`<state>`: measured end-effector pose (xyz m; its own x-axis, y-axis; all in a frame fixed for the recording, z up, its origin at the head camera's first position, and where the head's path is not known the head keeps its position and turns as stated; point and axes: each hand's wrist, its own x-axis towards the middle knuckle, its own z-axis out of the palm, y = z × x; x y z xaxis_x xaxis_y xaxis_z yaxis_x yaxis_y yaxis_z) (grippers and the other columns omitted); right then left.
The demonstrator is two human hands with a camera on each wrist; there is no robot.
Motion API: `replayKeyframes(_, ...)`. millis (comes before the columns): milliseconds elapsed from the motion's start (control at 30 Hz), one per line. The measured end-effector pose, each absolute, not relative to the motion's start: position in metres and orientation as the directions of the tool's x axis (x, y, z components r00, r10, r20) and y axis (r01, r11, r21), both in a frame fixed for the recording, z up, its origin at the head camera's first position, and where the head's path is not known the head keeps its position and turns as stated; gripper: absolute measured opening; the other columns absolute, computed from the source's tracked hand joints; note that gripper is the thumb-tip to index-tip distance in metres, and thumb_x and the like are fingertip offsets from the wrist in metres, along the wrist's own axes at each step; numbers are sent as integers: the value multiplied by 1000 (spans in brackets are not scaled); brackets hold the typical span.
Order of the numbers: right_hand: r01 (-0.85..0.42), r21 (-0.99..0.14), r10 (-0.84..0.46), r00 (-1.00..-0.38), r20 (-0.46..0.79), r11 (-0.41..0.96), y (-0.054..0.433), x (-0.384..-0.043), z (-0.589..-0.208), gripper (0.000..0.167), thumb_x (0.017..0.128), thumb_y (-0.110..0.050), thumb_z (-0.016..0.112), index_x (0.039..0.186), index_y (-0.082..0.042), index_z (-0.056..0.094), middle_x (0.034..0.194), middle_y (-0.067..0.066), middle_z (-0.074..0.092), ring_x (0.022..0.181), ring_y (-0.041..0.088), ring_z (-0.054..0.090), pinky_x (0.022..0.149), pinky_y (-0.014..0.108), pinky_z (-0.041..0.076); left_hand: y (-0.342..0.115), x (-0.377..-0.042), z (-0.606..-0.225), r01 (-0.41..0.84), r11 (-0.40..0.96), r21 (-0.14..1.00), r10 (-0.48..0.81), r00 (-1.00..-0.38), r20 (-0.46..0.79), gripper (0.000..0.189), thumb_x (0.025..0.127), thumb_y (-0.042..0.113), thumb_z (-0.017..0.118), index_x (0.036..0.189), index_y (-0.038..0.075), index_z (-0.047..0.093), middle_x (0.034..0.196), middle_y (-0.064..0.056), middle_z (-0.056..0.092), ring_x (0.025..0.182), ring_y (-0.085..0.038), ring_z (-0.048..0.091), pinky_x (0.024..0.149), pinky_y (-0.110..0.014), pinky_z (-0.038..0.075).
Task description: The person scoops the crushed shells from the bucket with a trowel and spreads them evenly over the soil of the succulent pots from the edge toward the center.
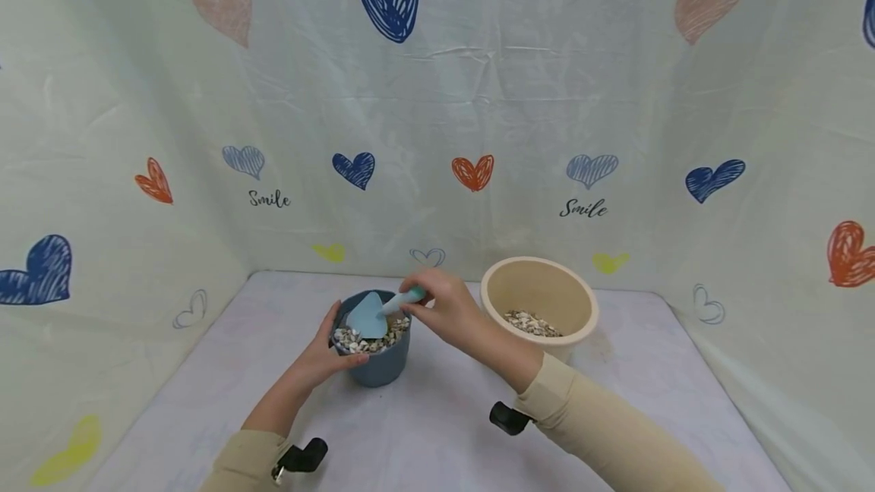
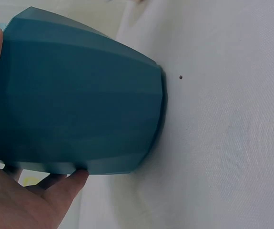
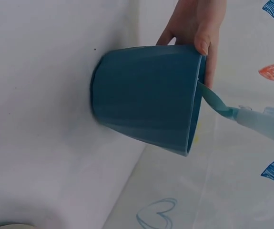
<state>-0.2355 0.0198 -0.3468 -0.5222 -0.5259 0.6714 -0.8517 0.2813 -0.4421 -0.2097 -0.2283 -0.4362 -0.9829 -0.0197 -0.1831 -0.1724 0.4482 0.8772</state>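
Observation:
A blue faceted flower pot (image 1: 380,367) stands on the table, filled near its rim with pale mixed gravel (image 1: 390,336). My left hand (image 1: 326,355) grips the pot's left side, thumb over the near rim and fingers round the outside, as the left wrist view of the pot wall (image 2: 79,95) also shows. With my right hand (image 1: 444,306) I pinch the handle of a light blue trowel (image 1: 368,317). Its blade tips down into the pot, against the gravel; in the right wrist view the trowel (image 3: 256,121) slants over the rim and its tip is hidden inside.
To the right stands a larger cream pot (image 1: 581,310) with more gravel (image 1: 532,323) in its bottom, close beyond my right forearm. A white cloth covers the table (image 1: 437,431). Behind hangs a curtain (image 1: 519,112) printed with hearts. A dark speck (image 2: 180,77) lies near the blue pot.

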Motion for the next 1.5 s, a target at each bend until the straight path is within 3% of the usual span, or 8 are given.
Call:
replayKeyframes(667, -915, -308, -558, -403, 725, 260, 55, -220, -344, 26, 76, 2, 82, 95, -7, 67, 94, 1, 66, 84, 9, 62, 77, 16, 52, -228, -206, -433, -140, 453, 881, 8, -987, -162, 125, 75, 28, 86, 157, 15, -8, 158, -29, -3, 141, -53, 0, 107, -70, 13)
replayKeyframes(1133, -917, -284, -426, -384, 819, 281, 110, -204, -339, 33, 69, 8, 84, 93, -6, 67, 95, 6, 69, 84, 16, 65, 74, 20, 54, -227, -208, -429, -128, 429, 894, 16, -989, -149, 126, 74, 21, 87, 156, 10, -9, 157, -31, -1, 141, -52, 3, 108, -67, 18)
replayKeyframes(1300, -900, -318, -386, -418, 822, 298, 134, -198, -342, 34, 66, 11, 84, 91, -4, 66, 94, 7, 68, 84, 17, 63, 73, 18, 53, -224, -207, -418, -47, 497, 866, 27, -997, -70, 125, 73, 22, 87, 156, 10, -6, 158, -29, 1, 142, -51, 5, 108, -67, 19)
replayKeyframes(1500, -871, -382, -337, -475, 813, 307, 163, -192, -347, 27, 72, 6, 83, 91, -4, 66, 98, 9, 70, 87, 18, 65, 74, 17, 52, -215, -210, -400, 162, 630, 759, 64, -986, 157, 120, 71, 28, 88, 157, 9, 6, 160, -22, 3, 143, -47, 8, 106, -69, 22)
